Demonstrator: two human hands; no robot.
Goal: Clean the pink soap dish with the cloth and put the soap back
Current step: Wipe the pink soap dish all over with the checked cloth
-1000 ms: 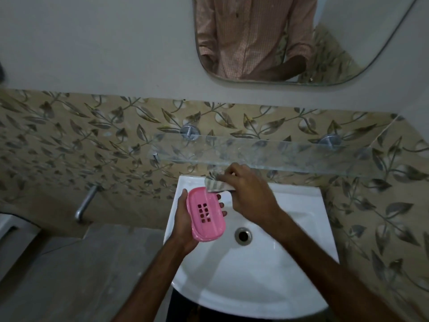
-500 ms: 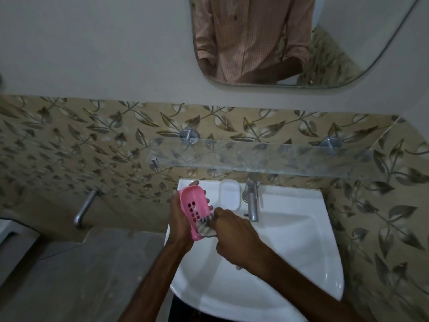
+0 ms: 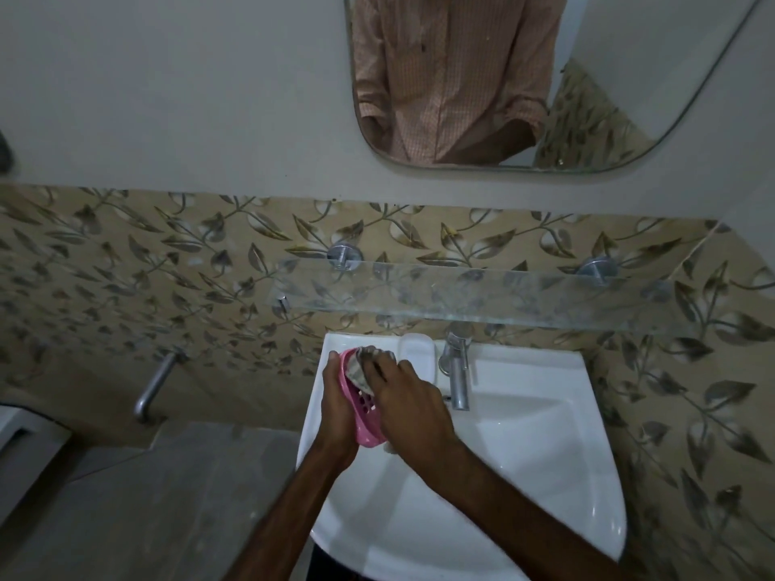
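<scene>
My left hand grips the pink soap dish from the left and holds it tilted on edge above the sink's left rim. My right hand presses a crumpled grey cloth into the upper end of the dish. The slotted holes of the dish show below the cloth. A white bar of soap lies on the back ledge of the white sink, just right of my hands and left of the tap.
A chrome tap stands at the sink's back ledge. A glass shelf juts from the leaf-patterned tile wall above it. A mirror hangs higher. A metal spout sticks out of the wall at left.
The cloth has gone from the lower end of the dish up to its top end. The dish has tipped further onto its edge and both hands sit slightly higher.
</scene>
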